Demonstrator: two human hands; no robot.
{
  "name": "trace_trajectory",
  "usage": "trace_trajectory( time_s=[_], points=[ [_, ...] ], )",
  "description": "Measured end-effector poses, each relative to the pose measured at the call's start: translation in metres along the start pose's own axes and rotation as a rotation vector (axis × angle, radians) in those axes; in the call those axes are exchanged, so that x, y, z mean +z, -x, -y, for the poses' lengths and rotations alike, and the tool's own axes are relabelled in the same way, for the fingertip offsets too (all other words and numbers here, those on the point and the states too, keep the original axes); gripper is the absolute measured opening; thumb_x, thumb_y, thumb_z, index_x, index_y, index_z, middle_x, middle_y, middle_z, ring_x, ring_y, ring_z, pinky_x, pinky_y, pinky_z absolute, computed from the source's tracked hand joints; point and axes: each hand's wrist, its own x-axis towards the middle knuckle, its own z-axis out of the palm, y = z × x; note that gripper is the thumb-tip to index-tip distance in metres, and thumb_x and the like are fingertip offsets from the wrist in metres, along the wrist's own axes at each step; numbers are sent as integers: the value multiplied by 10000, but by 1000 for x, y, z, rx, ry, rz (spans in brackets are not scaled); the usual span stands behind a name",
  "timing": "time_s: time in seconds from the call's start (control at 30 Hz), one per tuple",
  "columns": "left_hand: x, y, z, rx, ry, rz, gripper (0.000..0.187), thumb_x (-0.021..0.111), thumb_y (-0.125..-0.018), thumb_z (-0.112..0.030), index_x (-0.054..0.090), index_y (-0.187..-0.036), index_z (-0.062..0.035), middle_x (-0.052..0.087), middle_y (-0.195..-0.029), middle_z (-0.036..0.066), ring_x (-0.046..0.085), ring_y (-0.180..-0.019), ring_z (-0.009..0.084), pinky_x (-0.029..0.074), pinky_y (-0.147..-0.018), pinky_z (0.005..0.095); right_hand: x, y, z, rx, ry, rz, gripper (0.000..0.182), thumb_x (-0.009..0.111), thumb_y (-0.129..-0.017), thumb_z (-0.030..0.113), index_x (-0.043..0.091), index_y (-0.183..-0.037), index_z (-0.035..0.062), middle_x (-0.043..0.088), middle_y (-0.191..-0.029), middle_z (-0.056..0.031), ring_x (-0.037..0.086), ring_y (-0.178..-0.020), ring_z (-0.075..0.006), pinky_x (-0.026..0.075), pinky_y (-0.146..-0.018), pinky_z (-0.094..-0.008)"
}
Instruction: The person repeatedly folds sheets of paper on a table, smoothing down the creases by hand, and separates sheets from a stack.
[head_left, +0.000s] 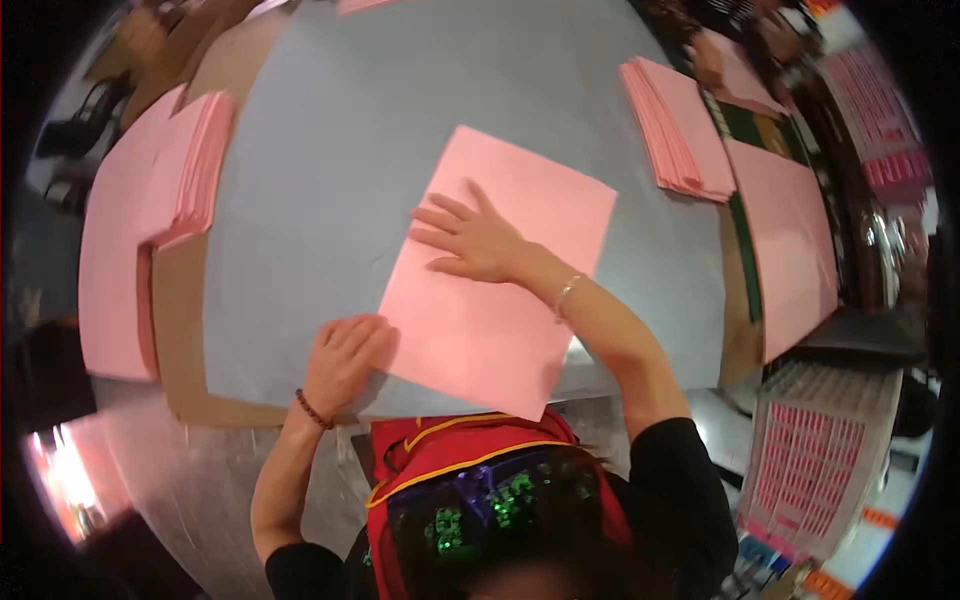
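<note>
A pink sheet [500,330] lies at a slant on the grey-blue table surface [290,200], its lower corner reaching over the front edge. My right hand [475,240] rests flat on the upper left part of the sheet, fingers spread. At the sheet's lower left corner is my left hand [350,355], its fingers curled together against the edge; whether the paper is pinched between them is hidden.
Folded pink sheets [195,170] are stacked at the left above a larger pink pile [115,270]. Another folded stack [680,130] and a pink pile [785,240] lie at the right. A crate [810,450] stands lower right. Another person's hand [708,62] shows upper right.
</note>
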Motion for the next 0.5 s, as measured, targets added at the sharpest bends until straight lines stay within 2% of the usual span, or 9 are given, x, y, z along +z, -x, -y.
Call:
trace_trajectory(
  time_s=[0.07,0.2,0.23,0.3,0.33,0.37,0.4,0.43,0.5],
  points=[
    [3,-11,21,-44,-159,-76,326,578,-788,-85,600,-1113,-92,593,-1160,86,548,-1093,262,407,-899,392,1,1,-1,21,-5,-16,530,399,-926,495,391,-1387,232,283,-1489,-18,211,-1387,-236,36,-1108,-581],
    [5,-50,42,118,-215,-121,326,585,-781,-83,606,-1106,-76,593,-1154,89,550,-1087,262,413,-888,397,-5,5,3,-2,-117,-160,531,436,-930,433,371,-1393,182,287,-1476,-92,226,-1378,-248,90,-1127,-537],
    [8,-58,46,141,-177,-100,364,598,-785,-103,581,-1146,-63,576,-1186,94,532,-1113,268,399,-910,408,-5,6,1,12,-109,-165,531,436,-930,433,371,-1393,182,287,-1476,-92,226,-1378,-248,90,-1127,-537],
    [12,-72,45,167,-144,-78,408,611,-789,-124,555,-1186,-50,559,-1219,100,513,-1138,273,385,-932,418,-4,6,-3,24,-460,-229,525,480,-928,342,358,-1389,120,296,-1457,-137,246,-1363,-271,164,-1135,-464],
    [15,-81,37,118,-121,-33,470,622,-793,-155,509,-1235,-38,519,-1269,111,472,-1184,283,353,-968,429,-13,9,-1,121,-555,-223,519,507,-920,249,345,-1386,88,334,-1423,-144,327,-1315,-299,272,-1101,-416],
    [17,-86,33,66,-99,12,538,633,-798,-185,464,-1284,-27,479,-1320,122,431,-1231,292,322,-1004,439,-20,11,1,119,-556,-228,519,507,-920,249,345,-1386,88,334,-1423,-144,327,-1315,-299,272,-1101,-416],
    [23,-85,35,33,-121,93,610,601,-836,-275,383,-1348,-24,384,-1404,137,334,-1309,292,230,-1068,457,-25,13,3,188,-785,-273,475,505,-921,225,386,-1359,83,363,-1397,-141,367,-1284,-304,306,-1079,-415],
    [26,-84,37,30,-127,94,610,601,-836,-275,383,-1348,-24,384,-1404,137,334,-1309,292,230,-1068,457,-28,15,2,256,-1013,-314,434,504,-922,201,427,-1331,79,393,-1371,-138,408,-1253,-309,339,-1058,-414],
    [30,-83,39,28,-194,133,597,548,-867,-321,380,-1357,-24,343,-1433,148,302,-1330,299,184,-1089,468,-24,21,-6,240,-912,-318,385,509,-918,190,476,-1284,75,419,-1344,-134,435,-1229,-305,365,-1035,-408]
  ],
)
